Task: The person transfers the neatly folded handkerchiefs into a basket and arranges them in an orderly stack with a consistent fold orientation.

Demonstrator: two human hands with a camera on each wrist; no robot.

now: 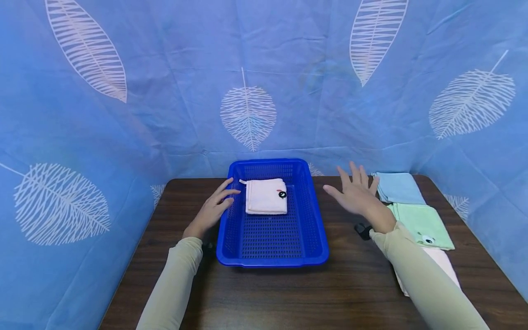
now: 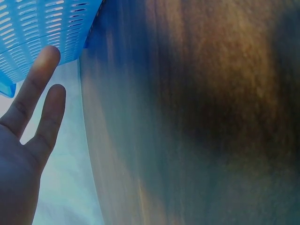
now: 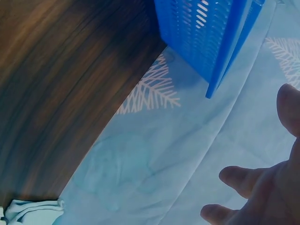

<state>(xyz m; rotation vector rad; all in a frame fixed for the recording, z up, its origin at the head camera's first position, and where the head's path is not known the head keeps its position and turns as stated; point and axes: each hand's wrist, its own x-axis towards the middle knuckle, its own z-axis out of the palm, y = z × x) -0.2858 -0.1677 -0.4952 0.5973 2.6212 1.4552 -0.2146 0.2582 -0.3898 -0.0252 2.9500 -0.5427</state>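
A blue plastic basket (image 1: 272,262) stands on the dark wooden table, with a folded pale pink towel (image 1: 264,201) lying inside toward its far end. At the basket's left rim is my left hand (image 1: 212,208), fingers spread and nearly straight; the left wrist view shows two of its fingers (image 2: 51,108) beside the perforated wall. My right hand (image 1: 356,195) is raised between the basket and the towels on the right, its fingers spread with nothing in them. Nearest to it lies a folded light blue towel (image 1: 400,189).
Below the blue towel lie a folded green towel (image 1: 425,227) with an animal face and another pale pink one (image 1: 443,263), partly covered by the right sleeve (image 1: 425,275). A blue curtain (image 1: 173,114) with white leaf prints hangs behind the table (image 1: 280,298).
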